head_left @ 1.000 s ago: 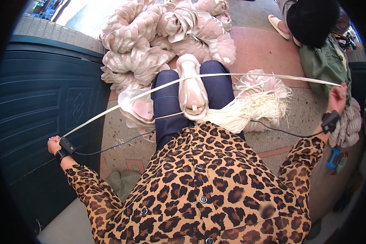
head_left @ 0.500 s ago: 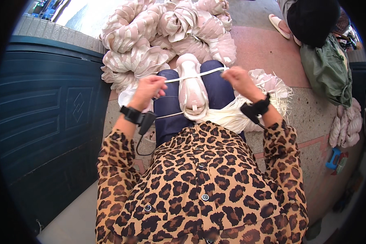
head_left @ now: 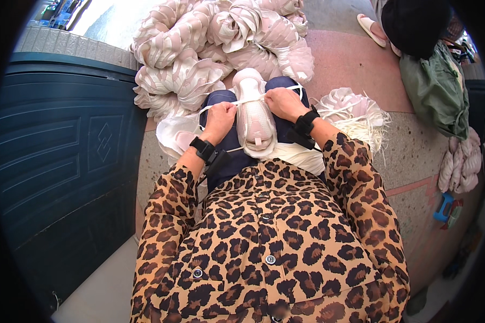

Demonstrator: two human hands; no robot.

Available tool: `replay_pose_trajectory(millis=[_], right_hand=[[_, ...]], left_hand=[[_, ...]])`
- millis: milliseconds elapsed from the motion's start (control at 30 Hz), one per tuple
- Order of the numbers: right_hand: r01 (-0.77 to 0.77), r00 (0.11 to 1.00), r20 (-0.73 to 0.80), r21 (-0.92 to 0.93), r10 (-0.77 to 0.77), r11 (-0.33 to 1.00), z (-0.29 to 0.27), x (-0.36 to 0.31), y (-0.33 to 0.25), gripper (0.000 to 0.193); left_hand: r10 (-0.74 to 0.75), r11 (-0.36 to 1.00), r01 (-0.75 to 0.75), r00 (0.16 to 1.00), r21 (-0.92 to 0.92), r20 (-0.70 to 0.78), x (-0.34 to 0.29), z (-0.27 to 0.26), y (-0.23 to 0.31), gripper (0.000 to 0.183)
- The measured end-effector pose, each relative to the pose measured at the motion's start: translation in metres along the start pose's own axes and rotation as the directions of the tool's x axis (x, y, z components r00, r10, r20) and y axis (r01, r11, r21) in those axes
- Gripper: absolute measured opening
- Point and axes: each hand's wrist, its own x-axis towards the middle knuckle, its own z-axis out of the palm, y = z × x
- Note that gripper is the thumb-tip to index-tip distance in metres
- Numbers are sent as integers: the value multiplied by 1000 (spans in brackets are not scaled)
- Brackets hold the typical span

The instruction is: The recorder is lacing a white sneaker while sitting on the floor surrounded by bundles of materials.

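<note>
A pink-and-white shoe upper (head_left: 256, 125) lies lengthwise on my lap between my thighs. Across its upper part runs a white shoelace (head_left: 249, 99), with loose ends sticking out on both sides. My left hand (head_left: 220, 121) is closed on the lace at the shoe's left edge. On the other side, my right hand (head_left: 285, 104) pinches the lace close against the shoe. A bundle of white laces (head_left: 300, 155) lies over my right thigh, partly hidden by my right wrist. Its frayed ends (head_left: 376, 130) spread out to the right.
Ahead is a heap of bundled pink-and-white shoe uppers (head_left: 186, 81). More uppers (head_left: 344, 105) lie right of my knee. A dark blue panelled door (head_left: 64, 156) stands at left. At right are a person's slipper (head_left: 373, 30), a green bag (head_left: 435, 89) and a blue object (head_left: 443, 206).
Both hands have moved inward toward the shoe upper. The lace, stretched wide between them before, is now drawn in close across the shoe.
</note>
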Motion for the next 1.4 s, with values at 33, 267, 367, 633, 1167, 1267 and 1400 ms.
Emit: replay_pose_trajectory(millis=[33, 267, 367, 633, 1167, 1267, 1400], right_hand=[[-1, 1000, 13, -39, 1, 999, 0, 2, -1, 22], [-9, 991, 133, -37, 14, 999, -4, 8, -7, 19], [192, 981, 45, -260, -186, 946, 1, 7, -12, 16], [217, 971, -34, -277, -236, 936, 3, 3, -8, 13], [206, 972, -16, -428, -235, 880, -9, -15, -15, 27], [227, 973, 128, -379, -192, 897, -12, -7, -8, 27], [270, 951, 242, -335, -194, 903, -11, 1, 0, 26]], left_hand=[[-1, 1000, 1, 1000, 26, -7, 1, 1, 0, 23], [188, 972, -179, 981, 150, -50, 6, 6, 3, 23], [193, 929, -187, 981, 320, 14, 7, 3, 7, 21], [303, 778, -334, 942, 532, 148, 13, 1, 21, 16], [293, 698, -210, 956, 684, -5, -24, 3, 40, 30], [222, 775, -180, 975, 605, 6, -22, 4, 34, 28], [216, 860, -221, 974, 459, 65, -17, 8, 20, 20]])
